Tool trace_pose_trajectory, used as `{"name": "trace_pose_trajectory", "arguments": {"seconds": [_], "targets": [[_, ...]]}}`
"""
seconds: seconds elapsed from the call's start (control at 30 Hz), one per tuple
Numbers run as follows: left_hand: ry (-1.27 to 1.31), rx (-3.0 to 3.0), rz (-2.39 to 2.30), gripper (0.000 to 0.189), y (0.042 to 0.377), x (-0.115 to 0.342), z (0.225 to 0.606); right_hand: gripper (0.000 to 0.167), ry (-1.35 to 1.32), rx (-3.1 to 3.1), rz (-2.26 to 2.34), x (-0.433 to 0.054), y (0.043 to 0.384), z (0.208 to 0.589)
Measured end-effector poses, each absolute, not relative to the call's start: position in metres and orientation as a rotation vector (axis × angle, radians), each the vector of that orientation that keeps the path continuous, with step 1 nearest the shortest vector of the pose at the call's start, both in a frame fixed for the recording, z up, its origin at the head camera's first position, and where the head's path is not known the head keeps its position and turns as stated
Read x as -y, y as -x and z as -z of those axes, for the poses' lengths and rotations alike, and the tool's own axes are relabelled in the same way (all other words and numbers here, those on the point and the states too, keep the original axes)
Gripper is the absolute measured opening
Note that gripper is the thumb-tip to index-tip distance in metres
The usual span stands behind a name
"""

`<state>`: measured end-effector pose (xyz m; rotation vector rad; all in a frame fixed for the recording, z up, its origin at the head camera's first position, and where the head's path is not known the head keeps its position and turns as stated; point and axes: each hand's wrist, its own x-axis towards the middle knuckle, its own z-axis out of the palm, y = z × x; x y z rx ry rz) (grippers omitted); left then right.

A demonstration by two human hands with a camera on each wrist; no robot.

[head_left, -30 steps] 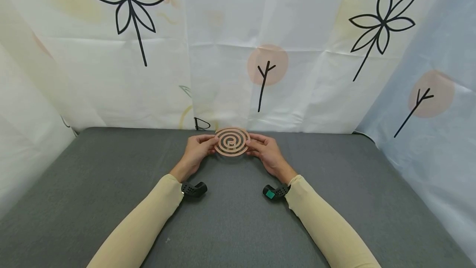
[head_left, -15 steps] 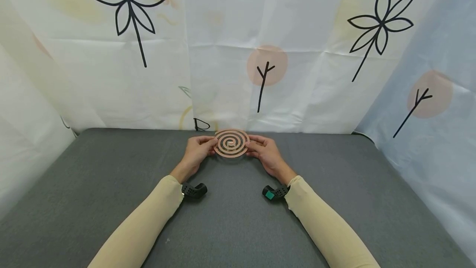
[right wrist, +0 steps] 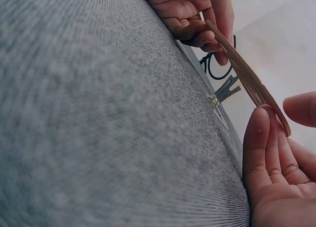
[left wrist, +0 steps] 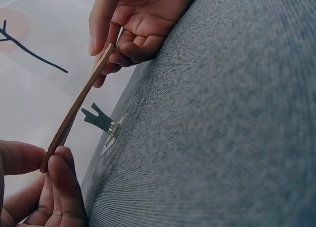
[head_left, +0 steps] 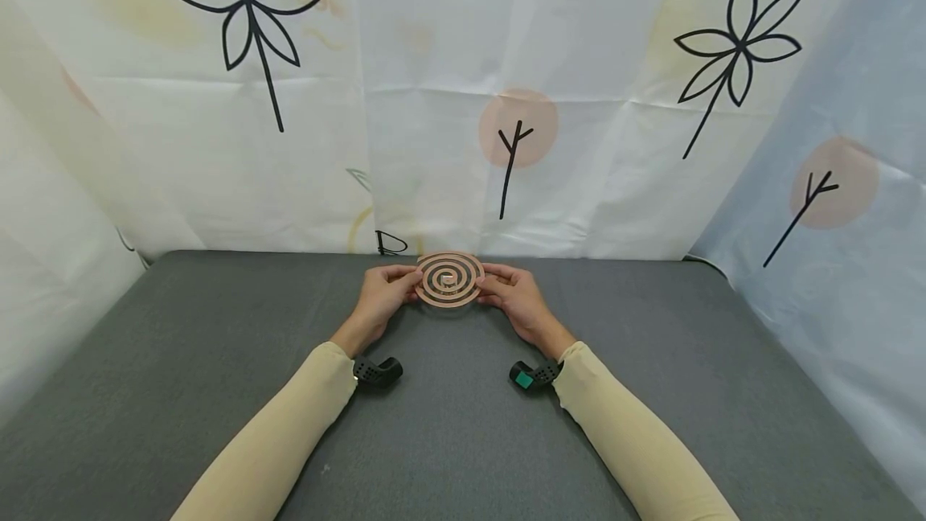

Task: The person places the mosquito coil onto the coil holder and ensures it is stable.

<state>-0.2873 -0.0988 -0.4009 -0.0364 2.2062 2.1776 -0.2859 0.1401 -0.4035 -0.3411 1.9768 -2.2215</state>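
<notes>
Both hands hold a light-brown mosquito coil (head_left: 447,303), a flat spiral disc, by its opposite sides near the table's far edge. My left hand (head_left: 382,292) pinches the left rim, thumb on top and fingers beneath, as the left wrist view shows close up. On the right rim is my right hand (head_left: 517,300), with its fingers under the coil and its thumb (right wrist: 301,108) over the upper face. Seen edge-on in the wrist views, the coil is thin and raised above the table. Below it stands a small metal coil stand (left wrist: 100,120) with a forked upright prong on a flat base.
A grey cloth-covered table (head_left: 448,441) spreads out under the arms. Behind it hangs a pale curtain (head_left: 434,167) with printed leaves and trees. Each wrist wears a black strap device (head_left: 379,371). Pale yellow sleeves cover both forearms.
Over the last second the coil has sunk very slightly between the hands. Both hands keep the same hold, and the whole view has drifted a little.
</notes>
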Motion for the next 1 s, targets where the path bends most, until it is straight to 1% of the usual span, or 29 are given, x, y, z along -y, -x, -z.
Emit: {"name": "trace_pose_trajectory", "arguments": {"seconds": [1.0], "targets": [[-0.001, -2.266, -2.156, 0.031, 0.2867, 0.0985, 0.4028, 0.043, 0.319, -1.994, 2.202, -0.1390, 0.2851, 0.4021]]}}
